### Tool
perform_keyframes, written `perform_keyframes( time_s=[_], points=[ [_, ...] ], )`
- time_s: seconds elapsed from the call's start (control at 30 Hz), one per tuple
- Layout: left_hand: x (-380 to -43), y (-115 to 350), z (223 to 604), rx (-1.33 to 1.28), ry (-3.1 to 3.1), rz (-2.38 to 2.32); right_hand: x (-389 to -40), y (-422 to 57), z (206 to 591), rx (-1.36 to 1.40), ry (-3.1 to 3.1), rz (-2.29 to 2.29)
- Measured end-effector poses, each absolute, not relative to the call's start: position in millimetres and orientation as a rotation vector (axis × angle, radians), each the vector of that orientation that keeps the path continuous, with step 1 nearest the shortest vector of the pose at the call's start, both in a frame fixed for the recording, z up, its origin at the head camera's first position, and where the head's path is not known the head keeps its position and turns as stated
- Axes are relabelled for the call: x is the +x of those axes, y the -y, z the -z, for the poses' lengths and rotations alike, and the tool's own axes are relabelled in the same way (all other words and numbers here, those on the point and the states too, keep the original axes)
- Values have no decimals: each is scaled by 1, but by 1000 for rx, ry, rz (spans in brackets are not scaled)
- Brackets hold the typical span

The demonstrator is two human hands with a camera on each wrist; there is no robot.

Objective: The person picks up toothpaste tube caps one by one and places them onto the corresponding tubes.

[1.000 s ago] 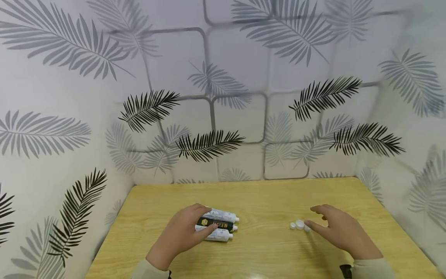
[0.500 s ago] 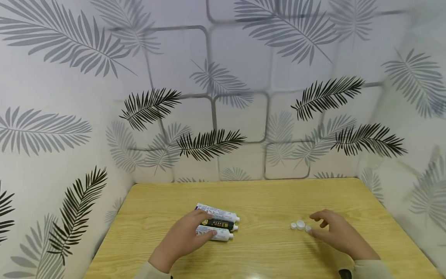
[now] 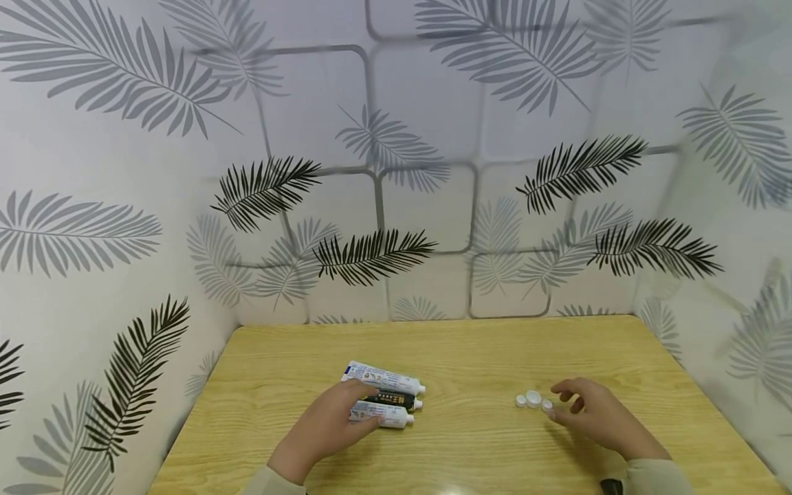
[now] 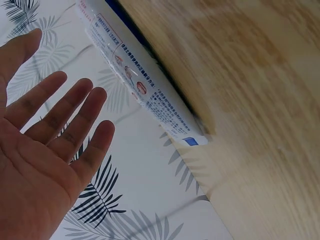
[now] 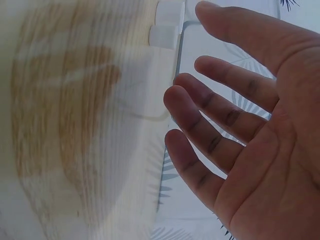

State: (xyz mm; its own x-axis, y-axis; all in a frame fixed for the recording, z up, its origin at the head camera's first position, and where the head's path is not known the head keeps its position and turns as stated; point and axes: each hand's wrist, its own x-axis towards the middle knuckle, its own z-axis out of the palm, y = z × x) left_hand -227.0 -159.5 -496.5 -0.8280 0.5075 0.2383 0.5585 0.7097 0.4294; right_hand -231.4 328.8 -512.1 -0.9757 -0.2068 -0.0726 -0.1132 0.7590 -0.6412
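Observation:
Three toothpaste tubes lie side by side on the table in the head view, nozzles to the right. The far white tube (image 3: 381, 377) and the near white tube (image 3: 386, 415) flank a black tube (image 3: 397, 399). My left hand (image 3: 328, 419) hovers over their left ends, fingers spread and holding nothing; it hides part of them. A white tube (image 4: 145, 80) also shows beyond the fingers in the left wrist view. Three white caps (image 3: 533, 398) sit in a cluster at the right. Beside them is my right hand (image 3: 597, 416), fingers loosely bent with nothing in them, thumb tip right at the nearest cap (image 3: 547, 405).
The wood-grain table (image 3: 464, 357) ends at a wall (image 3: 427, 206) with a leaf pattern at the back. Similar patterned walls rise on the left and right. Between the tubes and the caps lies bare tabletop.
My left hand has drawn slightly down and back, uncovering more of the far tube. The right hand has sunk a little toward the table. Tubes and caps have stayed put.

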Motion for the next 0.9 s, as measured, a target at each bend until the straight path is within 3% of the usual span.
perform_keyframes(
  time_s=[0.9],
  points=[
    [-233,160,513,-897,2892,684,-241,-327,533,-367,-2788,1026]
  ],
)
